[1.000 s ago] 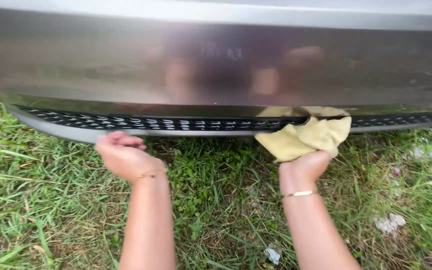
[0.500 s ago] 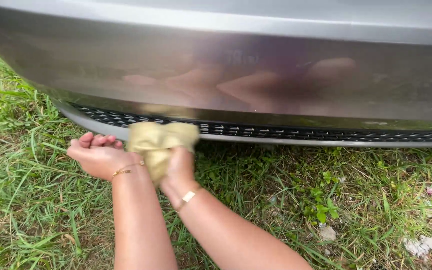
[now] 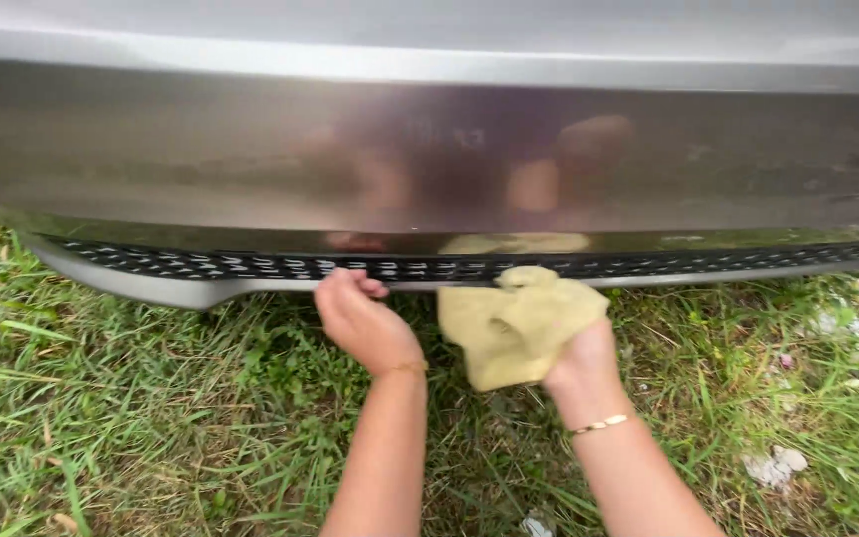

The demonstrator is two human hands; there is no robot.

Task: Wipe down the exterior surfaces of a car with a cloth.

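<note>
Grass (image 3: 131, 398) below a grey bumper (image 3: 429, 159) with black grille (image 3: 201, 265). Right hand (image 3: 581, 363) gripping yellow cloth (image 3: 514, 323) against its lower edge. Left hand (image 3: 362, 320) curled loosely, fingertips touching the grille, holding nothing.

Glossy metallic bumper (image 3: 429, 159), soft yellow cloth (image 3: 514, 323)

A crumpled yellow cloth (image 3: 517, 323) hangs bunched in the right hand (image 3: 581, 370), its top fold pressed against the lower edge of a grey car bumper (image 3: 429, 159) while its loose lower part droops towards the grass. The bumper is smooth and glossy, running across the whole view low over the ground, with a dark patterned grille strip (image 3: 251, 265) along its underside and a lighter lip beneath that. The left hand (image 3: 365, 323) rests with curled fingers touching that lip, just beside the cloth.
</note>
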